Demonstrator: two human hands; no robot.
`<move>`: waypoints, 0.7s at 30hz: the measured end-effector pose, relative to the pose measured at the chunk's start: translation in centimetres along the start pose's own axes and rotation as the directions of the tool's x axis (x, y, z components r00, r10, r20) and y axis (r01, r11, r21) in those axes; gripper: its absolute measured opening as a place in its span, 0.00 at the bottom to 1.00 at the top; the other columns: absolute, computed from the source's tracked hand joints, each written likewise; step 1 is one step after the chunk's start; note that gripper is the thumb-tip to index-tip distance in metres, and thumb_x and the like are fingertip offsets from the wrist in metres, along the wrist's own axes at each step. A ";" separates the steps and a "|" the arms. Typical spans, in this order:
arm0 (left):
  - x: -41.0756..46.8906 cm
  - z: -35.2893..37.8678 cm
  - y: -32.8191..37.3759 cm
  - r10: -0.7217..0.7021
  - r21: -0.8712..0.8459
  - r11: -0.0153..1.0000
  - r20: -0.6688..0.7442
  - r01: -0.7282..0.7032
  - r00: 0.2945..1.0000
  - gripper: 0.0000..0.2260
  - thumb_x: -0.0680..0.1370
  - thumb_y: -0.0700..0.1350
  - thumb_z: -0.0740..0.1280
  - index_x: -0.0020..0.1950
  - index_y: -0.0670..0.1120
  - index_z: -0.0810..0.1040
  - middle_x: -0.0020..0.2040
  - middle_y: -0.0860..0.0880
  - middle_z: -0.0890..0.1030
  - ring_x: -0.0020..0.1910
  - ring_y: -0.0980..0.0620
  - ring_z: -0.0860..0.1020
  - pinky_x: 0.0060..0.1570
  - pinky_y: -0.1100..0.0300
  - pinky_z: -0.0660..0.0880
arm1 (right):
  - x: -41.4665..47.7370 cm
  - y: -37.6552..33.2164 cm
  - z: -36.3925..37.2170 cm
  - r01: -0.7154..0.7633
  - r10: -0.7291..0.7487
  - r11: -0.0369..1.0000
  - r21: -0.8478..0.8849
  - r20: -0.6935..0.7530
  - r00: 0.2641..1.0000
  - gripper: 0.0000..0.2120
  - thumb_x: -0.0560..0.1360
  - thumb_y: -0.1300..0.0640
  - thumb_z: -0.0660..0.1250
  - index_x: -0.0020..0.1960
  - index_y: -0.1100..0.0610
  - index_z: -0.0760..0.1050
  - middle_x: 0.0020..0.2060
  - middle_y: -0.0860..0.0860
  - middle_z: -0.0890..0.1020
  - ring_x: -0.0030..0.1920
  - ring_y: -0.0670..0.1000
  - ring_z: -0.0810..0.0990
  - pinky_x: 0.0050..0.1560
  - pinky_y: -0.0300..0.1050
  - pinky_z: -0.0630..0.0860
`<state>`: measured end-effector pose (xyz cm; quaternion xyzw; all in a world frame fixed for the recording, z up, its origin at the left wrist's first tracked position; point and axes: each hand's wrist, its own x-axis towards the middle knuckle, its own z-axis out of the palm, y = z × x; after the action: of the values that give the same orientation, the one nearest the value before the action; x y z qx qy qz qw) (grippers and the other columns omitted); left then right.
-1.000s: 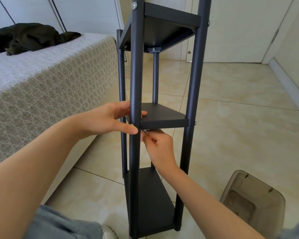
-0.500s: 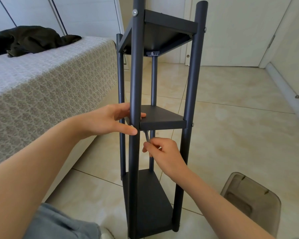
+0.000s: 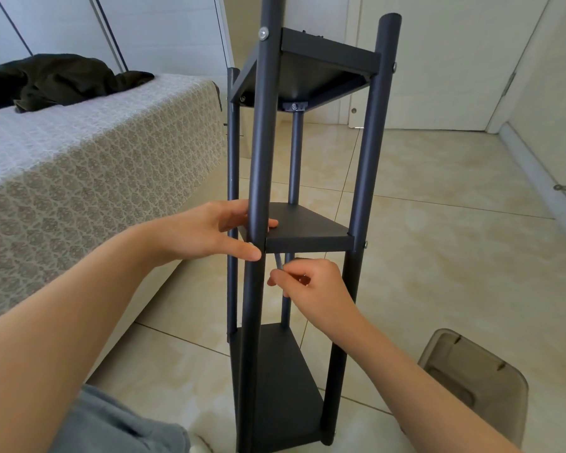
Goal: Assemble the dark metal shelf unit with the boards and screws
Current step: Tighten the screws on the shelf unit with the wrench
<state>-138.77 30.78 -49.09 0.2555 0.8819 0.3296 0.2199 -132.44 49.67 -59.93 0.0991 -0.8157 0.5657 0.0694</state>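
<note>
No text, label, brand, number or sign can be read anywhere here.

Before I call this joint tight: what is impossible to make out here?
Head view, tip of the small metal tool and any screw it meets: hidden under the middle board, beside the front post.
Head view, the tool's lower end: covered by fingers of the right hand.
Head view, the front post's top and foot: cut off by the upper and lower edges.

Beige tiled floor [image 3: 438, 256] under the dark shelf unit [image 3: 258, 158], a smoky plastic bin [image 3: 490, 387], a patterned bed [image 3: 79, 165].
</note>
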 end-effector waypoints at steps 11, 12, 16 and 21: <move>0.0 0.0 0.1 -0.001 -0.017 1.000 0.004 0.001 1.000 0.28 0.70 0.53 0.75 0.69 0.59 0.74 0.65 0.67 0.77 0.66 0.70 0.72 0.67 0.63 0.64 | 0.9 0.7 1.4 0.082 -0.093 0.988 -0.131 -0.079 0.993 0.06 0.76 0.56 0.71 0.45 0.58 0.85 0.34 0.42 0.79 0.38 0.39 0.78 0.43 0.23 0.69; 0.0 0.0 0.1 -0.001 -0.017 1.000 0.003 0.001 1.000 0.28 0.69 0.53 0.75 0.69 0.58 0.74 0.65 0.67 0.77 0.66 0.69 0.72 0.68 0.61 0.64 | 1.1 0.8 1.5 0.089 -0.101 0.986 -0.140 -0.080 0.992 0.06 0.75 0.57 0.71 0.44 0.58 0.85 0.33 0.40 0.77 0.38 0.36 0.77 0.43 0.22 0.68; 0.0 -0.1 0.1 0.002 -0.023 1.000 0.001 -0.002 1.000 0.28 0.69 0.53 0.75 0.69 0.57 0.74 0.66 0.65 0.77 0.67 0.68 0.72 0.71 0.58 0.63 | 1.8 1.3 2.1 0.078 -0.097 0.986 -0.148 -0.122 0.988 0.05 0.75 0.57 0.72 0.44 0.58 0.85 0.33 0.42 0.80 0.35 0.36 0.76 0.42 0.24 0.69; 0.0 -0.1 0.0 0.003 -0.033 0.999 0.000 -0.003 1.000 0.28 0.69 0.53 0.74 0.69 0.57 0.74 0.65 0.67 0.77 0.66 0.69 0.72 0.67 0.64 0.64 | 2.2 1.8 3.3 0.108 -0.161 0.971 -0.215 -0.250 0.955 0.03 0.74 0.59 0.73 0.43 0.59 0.84 0.37 0.50 0.84 0.37 0.45 0.80 0.45 0.28 0.67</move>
<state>-138.88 30.72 -49.03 0.2529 0.8760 0.3445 0.2236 -135.03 47.00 -62.18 0.0704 -0.8429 0.4831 0.2263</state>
